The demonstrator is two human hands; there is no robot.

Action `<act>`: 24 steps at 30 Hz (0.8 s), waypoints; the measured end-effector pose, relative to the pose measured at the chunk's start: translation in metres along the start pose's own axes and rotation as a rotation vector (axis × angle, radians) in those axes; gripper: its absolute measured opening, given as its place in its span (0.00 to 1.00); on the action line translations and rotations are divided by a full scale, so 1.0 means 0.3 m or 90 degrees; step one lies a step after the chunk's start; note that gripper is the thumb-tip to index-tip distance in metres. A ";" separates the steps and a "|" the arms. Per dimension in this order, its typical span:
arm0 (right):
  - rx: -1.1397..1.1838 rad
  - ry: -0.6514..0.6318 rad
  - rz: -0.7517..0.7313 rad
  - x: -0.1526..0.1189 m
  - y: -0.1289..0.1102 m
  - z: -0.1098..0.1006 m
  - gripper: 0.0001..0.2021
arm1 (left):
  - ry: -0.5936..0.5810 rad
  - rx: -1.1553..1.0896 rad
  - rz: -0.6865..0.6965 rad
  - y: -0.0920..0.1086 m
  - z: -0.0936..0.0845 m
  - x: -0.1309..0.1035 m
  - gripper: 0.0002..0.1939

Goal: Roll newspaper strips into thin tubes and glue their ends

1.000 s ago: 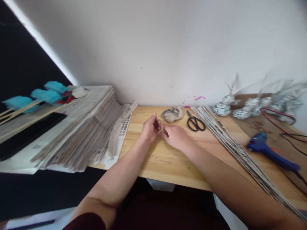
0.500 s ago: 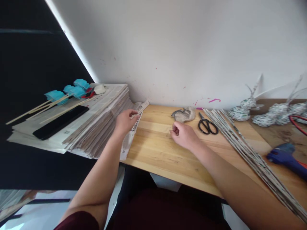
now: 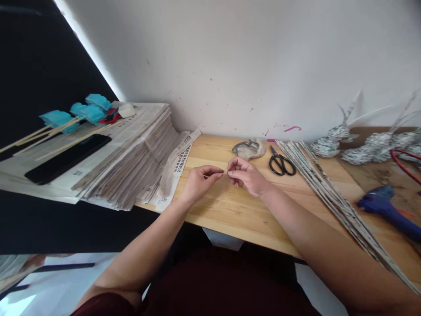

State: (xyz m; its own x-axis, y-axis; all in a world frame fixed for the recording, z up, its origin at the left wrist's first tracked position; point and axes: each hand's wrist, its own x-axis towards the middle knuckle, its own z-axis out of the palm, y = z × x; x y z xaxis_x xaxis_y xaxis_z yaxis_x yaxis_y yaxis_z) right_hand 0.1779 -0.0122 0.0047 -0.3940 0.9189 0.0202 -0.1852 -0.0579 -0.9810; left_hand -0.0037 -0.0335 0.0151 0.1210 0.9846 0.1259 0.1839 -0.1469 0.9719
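Observation:
Both hands meet above the wooden tabletop, fingertips nearly touching. My left hand [image 3: 203, 181] is closed in a pinch, with a short bit of a thin pale stick [image 3: 206, 177] showing between thumb and fingers. My right hand [image 3: 246, 176] is also pinched, its fingers curled; whatever it grips at the tips is too small to make out. Behind the right hand lies a crumpled beige cloth [image 3: 255, 150] with a dark grey object on it. Black-handled scissors [image 3: 282, 163] rest to its right. Left of the hands are printed newspaper strips [image 3: 174, 171].
A tall newspaper stack [image 3: 131, 162] at left carries a black phone [image 3: 69, 158], wooden sticks and blue packets [image 3: 59, 119]. To the right lie long rolled-paper rods [image 3: 325, 197], a blue glue gun [image 3: 388, 210] and woven paper shapes [image 3: 330, 141]. The wall stands behind.
My left hand has moved right, away from the newspaper strips, and closed into a pinch beside my right hand. The right hand has turned its fingertips toward it. The view has shifted slightly.

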 end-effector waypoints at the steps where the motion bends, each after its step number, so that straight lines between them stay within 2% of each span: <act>1: 0.006 -0.005 -0.004 -0.001 0.002 0.003 0.10 | 0.000 -0.004 -0.002 -0.003 0.005 -0.001 0.05; 7: 0.000 0.000 0.008 0.001 0.012 0.007 0.10 | 0.019 -0.103 -0.010 -0.028 0.024 -0.002 0.07; 11: -0.058 0.025 -0.009 0.007 0.027 0.002 0.09 | 0.001 -0.196 -0.047 -0.057 0.030 0.002 0.09; 15: -0.143 0.033 -0.077 0.007 0.033 0.007 0.08 | -0.005 -0.290 -0.105 -0.079 0.025 0.008 0.11; 20: -0.157 -0.004 -0.176 0.009 0.045 0.013 0.07 | -0.078 -0.436 -0.195 -0.097 -0.002 0.021 0.12; 24: -0.166 -0.009 -0.207 0.011 0.058 0.009 0.07 | -0.095 -0.455 -0.198 -0.108 -0.018 0.028 0.11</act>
State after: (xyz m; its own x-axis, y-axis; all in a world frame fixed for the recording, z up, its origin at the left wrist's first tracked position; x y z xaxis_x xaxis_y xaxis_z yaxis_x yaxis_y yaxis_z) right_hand 0.1709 -0.0112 -0.0119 -0.3660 0.8674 0.3373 -0.0686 0.3363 -0.9393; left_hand -0.0138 -0.0200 -0.0142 0.3060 0.9400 -0.1510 -0.4344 0.2790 0.8564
